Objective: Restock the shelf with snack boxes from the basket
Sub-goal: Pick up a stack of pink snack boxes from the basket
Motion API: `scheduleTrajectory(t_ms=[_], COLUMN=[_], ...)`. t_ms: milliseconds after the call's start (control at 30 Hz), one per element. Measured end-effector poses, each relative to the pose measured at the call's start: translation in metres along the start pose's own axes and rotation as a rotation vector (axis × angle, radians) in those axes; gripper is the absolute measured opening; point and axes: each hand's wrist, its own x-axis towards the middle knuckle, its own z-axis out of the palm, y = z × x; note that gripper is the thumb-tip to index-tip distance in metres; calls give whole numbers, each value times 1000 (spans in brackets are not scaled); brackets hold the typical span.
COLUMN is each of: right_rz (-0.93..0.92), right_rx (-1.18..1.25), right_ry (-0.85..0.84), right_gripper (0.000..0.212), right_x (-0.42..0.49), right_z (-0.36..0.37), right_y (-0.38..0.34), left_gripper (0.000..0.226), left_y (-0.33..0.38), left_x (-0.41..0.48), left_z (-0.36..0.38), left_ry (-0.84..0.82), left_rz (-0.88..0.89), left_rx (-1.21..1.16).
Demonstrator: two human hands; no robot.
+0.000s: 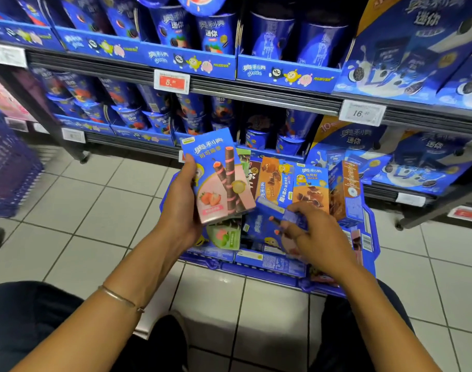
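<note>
Left hand (pixel 184 202) grips a strawberry wafer-roll box (pixel 218 178) by its left edge, thumb on the front and fingers curled behind. The box is upright with a slight tilt, raised above the near left corner of the basket (pixel 256 272) and in front of the lowest shelf level. Right hand (pixel 318 237) reaches down into the basket with its fingers curled around the end of a blue box (pixel 269 210) that lies slanted on top of the others.

The basket is blue plastic and sits on the white tiled floor (pixel 95 210), just in front of the shelf (pixel 256 96). Inside it, several chocolate boxes (pixel 310 189) stand upright along the far side. Another stands side-on at the right end. A green and pink box (pixel 224 234) lies flat near the left hand, and more boxes lie flat along the near wall.

The shelf levels are packed with blue cookie cups (pixel 175 25) in blue display trays. Large blue cookie boxes (pixel 417 49) fill the right side. A red price tag (pixel 171 81) hangs on the upper rail, and a white price tag (pixel 362 113) sits further right. A purple crate (pixel 9 167) stands on the floor at the far left. A thin bracelet (pixel 119 299) circles the left wrist.
</note>
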Motion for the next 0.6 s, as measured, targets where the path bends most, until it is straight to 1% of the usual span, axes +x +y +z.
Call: scheduleTrajectory(t_ms=[100,167,267,333,367,433,533,600], right_rz=[91,150,218,240,246,253,278,295], right_rx=[221,445,704,877,955,1026,1071,1074], right_ry=[100,170,259,260,233,186,167,171], right_gripper=[16,10,11,14,20,27,14,20], right_x=[5,6,8,9,11,12,14,15], right_z=[-19,-29,-37,-36,-33,-23,-4,8], right_y=[0,-2,-8,-17,-24,-38,-53,-58], left_gripper=[56,55,57,54,51,49,52,60], left_y=[4,2,-9,-19,-25,-35,-43,-43], left_x=[1,1,0,-1,-2,-5,-11,-14], left_z=[-2,-3,-1,2,4,8,13,15], left_ry=[28,58,99,102,101,88,73,21], left_rz=[36,42,20,13,11,-1,-63,-104], left_rx=[18,48,123,210,258,329,297,269])
